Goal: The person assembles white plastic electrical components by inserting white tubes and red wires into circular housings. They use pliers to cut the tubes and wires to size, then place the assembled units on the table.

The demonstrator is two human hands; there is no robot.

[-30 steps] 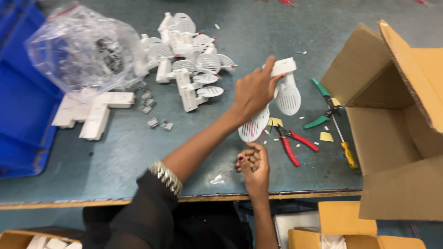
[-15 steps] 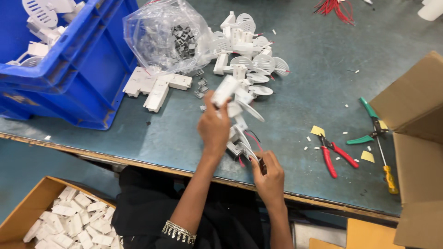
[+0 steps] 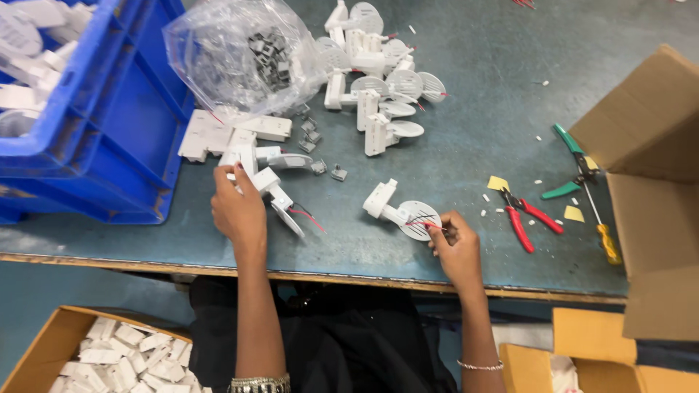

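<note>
Since half a second back, both hands have dropped to the table and split apart, each with its own white part now instead of working one together up in the air. Far left sits a blue plastic crate (image 3: 109, 145) with white parts inside, and below the table edge there's an open cardboard box (image 3: 44, 349) full of small white blocks. Next over, a crumpled clear plastic bag (image 3: 240, 58) holds a bunch of little grey clips, with a few more loose grey clips (image 3: 324, 169) lying on the green table (image 3: 466, 145). The left hand (image 3: 237, 207) has its fingers closed around a white bracket part (image 3: 273, 191) with red and black wires trailing off it, right by a small stack of flat white blocks (image 3: 233, 135). Behind that is a pile of white round-headed parts (image 3: 382, 87), maybe eight or so, hard to count exactly. The right hand (image 3: 455, 244) is pinching the thin wires at the edge of a second white part with a round grille (image 3: 408, 211), which lies flat on the table near the front edge. Further right: one pair of red-handled cutters (image 3: 528, 218), one pair of green-handled pliers (image 3: 571, 164), one yellow-handled screwdriver (image 3: 601, 229), two small yellow scraps (image 3: 499, 183). Far right is a big open cardboard carton (image 3: 655, 189), and another box (image 3: 575, 356) sits below it.
</note>
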